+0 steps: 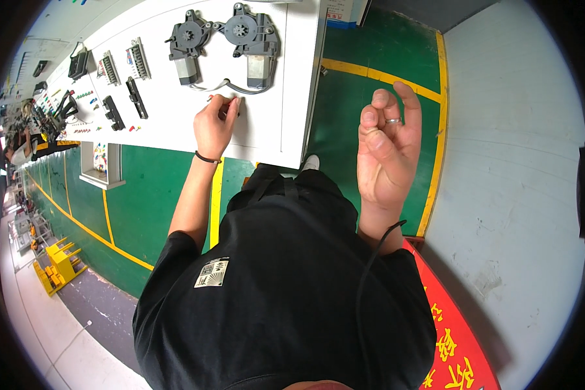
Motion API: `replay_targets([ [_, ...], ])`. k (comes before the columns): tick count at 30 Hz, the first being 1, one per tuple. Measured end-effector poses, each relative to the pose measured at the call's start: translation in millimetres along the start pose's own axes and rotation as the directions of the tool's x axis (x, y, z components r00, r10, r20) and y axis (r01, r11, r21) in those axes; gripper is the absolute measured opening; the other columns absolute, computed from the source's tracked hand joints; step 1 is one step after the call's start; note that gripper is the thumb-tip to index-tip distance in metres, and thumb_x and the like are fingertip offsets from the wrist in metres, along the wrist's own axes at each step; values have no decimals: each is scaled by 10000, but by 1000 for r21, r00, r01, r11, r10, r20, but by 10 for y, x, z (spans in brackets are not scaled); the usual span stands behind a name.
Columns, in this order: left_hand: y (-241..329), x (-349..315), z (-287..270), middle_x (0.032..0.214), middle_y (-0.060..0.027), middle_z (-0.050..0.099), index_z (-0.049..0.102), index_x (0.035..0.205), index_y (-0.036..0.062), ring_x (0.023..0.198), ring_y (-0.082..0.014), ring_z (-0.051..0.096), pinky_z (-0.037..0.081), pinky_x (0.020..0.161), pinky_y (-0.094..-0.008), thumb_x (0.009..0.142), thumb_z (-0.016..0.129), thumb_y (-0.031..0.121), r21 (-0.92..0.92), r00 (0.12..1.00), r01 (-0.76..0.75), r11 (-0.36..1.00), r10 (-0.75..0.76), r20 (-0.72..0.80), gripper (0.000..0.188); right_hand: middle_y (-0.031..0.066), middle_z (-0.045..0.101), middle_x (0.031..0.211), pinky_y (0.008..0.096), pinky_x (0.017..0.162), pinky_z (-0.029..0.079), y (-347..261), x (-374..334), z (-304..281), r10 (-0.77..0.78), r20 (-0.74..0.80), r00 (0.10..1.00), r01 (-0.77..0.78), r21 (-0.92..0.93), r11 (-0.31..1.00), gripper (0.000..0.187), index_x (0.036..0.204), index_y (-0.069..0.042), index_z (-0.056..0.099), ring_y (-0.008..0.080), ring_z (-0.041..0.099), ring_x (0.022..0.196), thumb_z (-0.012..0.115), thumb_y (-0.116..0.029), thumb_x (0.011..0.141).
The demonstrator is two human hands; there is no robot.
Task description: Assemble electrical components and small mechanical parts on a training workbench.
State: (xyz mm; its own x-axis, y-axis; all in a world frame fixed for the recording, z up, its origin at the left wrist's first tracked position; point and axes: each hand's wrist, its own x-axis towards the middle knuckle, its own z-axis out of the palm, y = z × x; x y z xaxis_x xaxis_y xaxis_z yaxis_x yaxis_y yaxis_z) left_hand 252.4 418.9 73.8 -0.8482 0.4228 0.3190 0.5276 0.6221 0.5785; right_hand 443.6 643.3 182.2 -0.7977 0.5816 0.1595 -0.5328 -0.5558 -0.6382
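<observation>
My left hand (214, 127) rests at the white table (260, 123) near its front edge, its fingers pinched together. Small dark bits show beside the fingertips, but what they grip is hidden. Just beyond it lie two dark grey gear motors, a left one (188, 38) and a right one (248, 32), each with a silver housing. A grey cable (240, 90) runs between them. Raised to the right of the table, over the floor, is my right hand (390, 153). Its thumb meets the curled fingers, one of which wears a ring; anything between them is too small to make out.
On the table's left lie black connector housings (136, 99), terminal strips (136, 58) and several small coloured parts. A white open box (101, 168) sits below the table edge. At the right stand a pale wall (507, 130) and a red banner (455, 331).
</observation>
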Motion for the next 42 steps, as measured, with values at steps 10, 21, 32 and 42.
replay_targets([
  [10, 6, 28, 10, 667, -111, 668, 624, 820, 28, 573, -235, 661, 503, 558, -323, 896, 747, 207, 3, 1000, -5, 1000, 5, -3, 230, 177, 490, 1403, 248, 768, 543, -17, 39, -69, -29, 36, 999, 30, -31, 999, 649, 1398, -35, 429, 208, 666, 995, 671, 104, 812],
  [21, -29, 41, -54, 654, -93, 635, 566, 781, 76, 599, -296, 648, 494, 536, -392, 900, 717, 282, 168, 994, -86, 982, 73, 83, 282, 130, 570, 1263, 270, 866, 473, 282, 84, -294, -23, -58, 998, 15, -143, 990, 465, 1285, 21, 544, 172, 582, 1081, 629, 107, 836],
  [32, -57, -3, -69, 581, -122, 605, 603, 702, 48, 517, -319, 607, 469, 505, -384, 926, 698, 292, 230, 997, -17, 973, -1, 75, 345, 164, 575, 1235, 334, 953, 516, 819, -133, -1192, 92, -403, 911, -235, -323, 917, 346, 1208, 35, 559, 241, 637, 1067, 647, 99, 879],
  [42, -437, -429, -516, 573, -124, 569, 628, 760, 0, 476, -204, 533, 439, 508, -332, 913, 702, 224, 19, 959, 284, 959, -284, 2, 281, 105, 592, 1065, 264, 868, 511, 1032, -320, -1567, 6, -435, 901, -220, -443, 869, 278, 1122, 58, 594, 162, 589, 929, 673, 109, 861],
])
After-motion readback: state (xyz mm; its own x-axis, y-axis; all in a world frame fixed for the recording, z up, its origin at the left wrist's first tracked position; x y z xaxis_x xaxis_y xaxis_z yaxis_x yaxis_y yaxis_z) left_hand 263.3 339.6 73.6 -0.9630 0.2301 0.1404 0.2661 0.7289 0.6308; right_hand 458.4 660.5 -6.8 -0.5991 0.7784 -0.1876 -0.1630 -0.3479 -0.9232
